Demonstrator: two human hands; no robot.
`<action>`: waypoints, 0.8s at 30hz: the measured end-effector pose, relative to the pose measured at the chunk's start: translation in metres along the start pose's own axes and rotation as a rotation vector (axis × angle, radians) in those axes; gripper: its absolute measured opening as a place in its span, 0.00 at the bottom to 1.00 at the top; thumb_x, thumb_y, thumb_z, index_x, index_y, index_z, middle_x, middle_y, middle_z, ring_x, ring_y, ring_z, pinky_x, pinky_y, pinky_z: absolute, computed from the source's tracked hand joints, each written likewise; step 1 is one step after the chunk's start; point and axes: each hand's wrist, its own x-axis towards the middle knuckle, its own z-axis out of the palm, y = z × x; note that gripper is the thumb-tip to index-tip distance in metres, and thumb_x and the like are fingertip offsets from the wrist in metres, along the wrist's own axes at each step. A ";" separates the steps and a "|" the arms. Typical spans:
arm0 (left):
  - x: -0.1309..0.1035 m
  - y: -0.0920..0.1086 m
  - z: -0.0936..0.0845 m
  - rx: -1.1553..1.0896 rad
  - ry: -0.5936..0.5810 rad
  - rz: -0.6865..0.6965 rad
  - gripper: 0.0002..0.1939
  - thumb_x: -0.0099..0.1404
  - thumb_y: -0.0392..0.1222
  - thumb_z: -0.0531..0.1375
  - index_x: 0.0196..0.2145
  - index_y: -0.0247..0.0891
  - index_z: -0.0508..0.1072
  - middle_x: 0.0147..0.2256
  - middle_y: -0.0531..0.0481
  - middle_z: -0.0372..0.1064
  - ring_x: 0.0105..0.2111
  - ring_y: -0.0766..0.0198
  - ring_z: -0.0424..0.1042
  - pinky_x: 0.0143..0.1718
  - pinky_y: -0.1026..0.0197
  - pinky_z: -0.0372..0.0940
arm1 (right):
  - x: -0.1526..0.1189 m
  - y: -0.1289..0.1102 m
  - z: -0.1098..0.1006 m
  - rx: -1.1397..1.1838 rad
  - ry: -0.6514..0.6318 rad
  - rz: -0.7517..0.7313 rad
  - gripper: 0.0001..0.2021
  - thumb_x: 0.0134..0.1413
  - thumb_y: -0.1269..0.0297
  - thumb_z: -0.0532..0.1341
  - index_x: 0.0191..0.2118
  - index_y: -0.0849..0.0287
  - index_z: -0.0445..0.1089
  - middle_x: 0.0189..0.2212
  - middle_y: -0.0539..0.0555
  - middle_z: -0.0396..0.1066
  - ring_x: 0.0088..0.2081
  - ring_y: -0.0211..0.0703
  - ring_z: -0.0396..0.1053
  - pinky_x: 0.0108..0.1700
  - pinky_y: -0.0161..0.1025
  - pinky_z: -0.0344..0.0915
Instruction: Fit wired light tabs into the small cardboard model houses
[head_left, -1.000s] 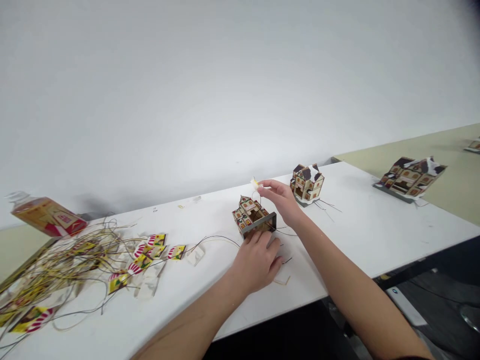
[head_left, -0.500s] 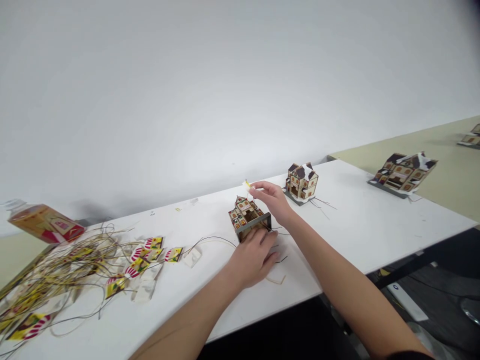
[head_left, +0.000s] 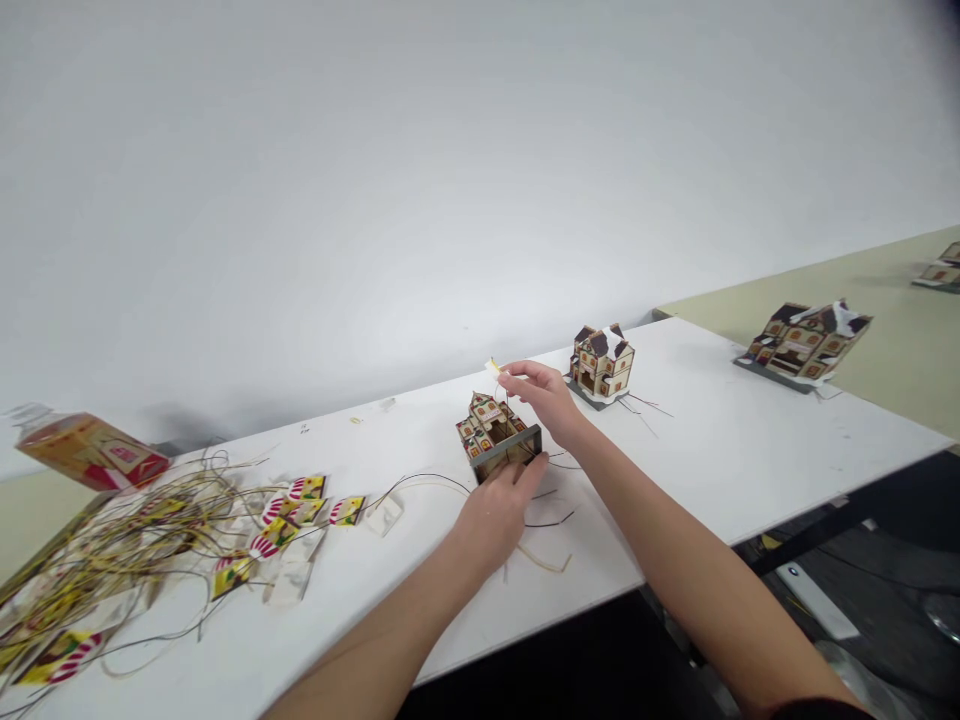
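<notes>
A small model house (head_left: 484, 425) with red and yellow windows is tilted back on the table in front of me, its grey base frame facing me. At that base is my left hand (head_left: 495, 510), its fingers closed against the underside and partly hidden inside the frame. Just above the house, my right hand (head_left: 544, 400) pinches a small white piece with a yellow edge (head_left: 493, 367). Thin wires run down from it towards the house. More wires (head_left: 551, 520) trail out on the table below my left hand.
At left lies a tangle of wires (head_left: 172, 540) with yellow, red-striped pieces (head_left: 274, 535). A carton (head_left: 94, 450) is at the far left. Two more snow-roofed model houses, a nearer one (head_left: 602, 362) and a farther one (head_left: 806, 345), stand to the right. The white table's front edge runs below my arms.
My left hand's fingers have shifted on the base, and the thumb has moved up against the frame. More of the wires beneath that hand now show. The right hand stays about where it was.
</notes>
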 end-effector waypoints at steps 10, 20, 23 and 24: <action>-0.001 0.007 -0.006 -0.033 0.058 0.075 0.21 0.65 0.30 0.48 0.55 0.36 0.62 0.35 0.46 0.71 0.34 0.60 0.73 0.32 0.60 0.73 | 0.001 0.003 0.001 0.018 -0.030 -0.017 0.18 0.40 0.48 0.68 0.35 0.56 0.73 0.33 0.49 0.69 0.31 0.37 0.66 0.35 0.36 0.62; -0.001 0.011 -0.010 -0.073 0.162 0.097 0.10 0.66 0.33 0.52 0.44 0.36 0.69 0.33 0.46 0.69 0.35 0.58 0.71 0.34 0.58 0.71 | -0.001 -0.002 0.002 0.026 -0.015 -0.019 0.17 0.40 0.50 0.68 0.35 0.56 0.73 0.32 0.49 0.69 0.32 0.37 0.66 0.37 0.38 0.63; 0.000 0.011 -0.011 -0.060 0.203 -0.001 0.08 0.65 0.35 0.54 0.41 0.37 0.69 0.37 0.45 0.68 0.37 0.58 0.70 0.35 0.57 0.71 | -0.001 -0.002 0.002 0.065 -0.035 -0.038 0.16 0.42 0.52 0.68 0.34 0.56 0.73 0.29 0.49 0.70 0.33 0.38 0.67 0.38 0.38 0.63; 0.000 0.012 -0.011 -0.050 0.198 -0.037 0.08 0.64 0.36 0.54 0.41 0.37 0.69 0.38 0.45 0.67 0.37 0.58 0.69 0.35 0.57 0.72 | -0.001 -0.002 0.002 0.081 -0.047 -0.050 0.15 0.42 0.52 0.68 0.33 0.56 0.73 0.28 0.48 0.70 0.33 0.38 0.67 0.39 0.38 0.63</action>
